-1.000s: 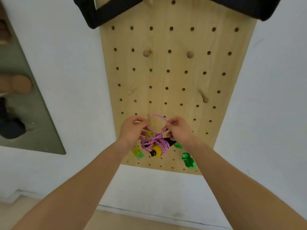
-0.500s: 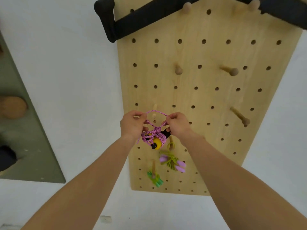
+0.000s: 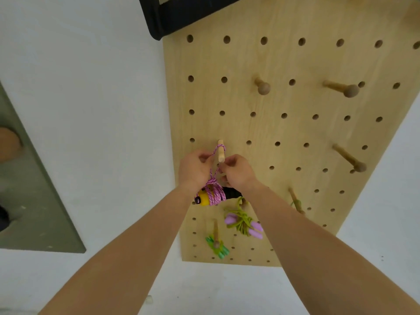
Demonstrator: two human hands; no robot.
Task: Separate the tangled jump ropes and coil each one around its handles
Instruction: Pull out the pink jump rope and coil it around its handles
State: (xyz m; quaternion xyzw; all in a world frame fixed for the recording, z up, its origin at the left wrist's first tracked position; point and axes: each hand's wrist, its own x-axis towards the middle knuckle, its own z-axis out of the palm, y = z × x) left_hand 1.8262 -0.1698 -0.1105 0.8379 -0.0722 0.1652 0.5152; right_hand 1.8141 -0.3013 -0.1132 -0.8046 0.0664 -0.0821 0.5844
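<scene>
1. Looping over a peg (image 3: pixel 221 152) on the pegboard (image 3: pixel 295 133), the pink rope (image 3: pixel 215 194) hangs coiled round its handles (image 3: pixel 203 198) just below.
2. Left hand (image 3: pixel 193 171) pinches the loop's left strand.
3. Right hand (image 3: pixel 238 171) pinches its right strand, beside the peg.

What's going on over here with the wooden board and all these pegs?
A person is hanging a coiled pink jump rope on a peg of the pegboard. The left hand and right hand each pinch its loop, which sits over the peg; the wrapped handles dangle below. An olive rope bundle and a green rope bundle hang on lower pegs.
</scene>
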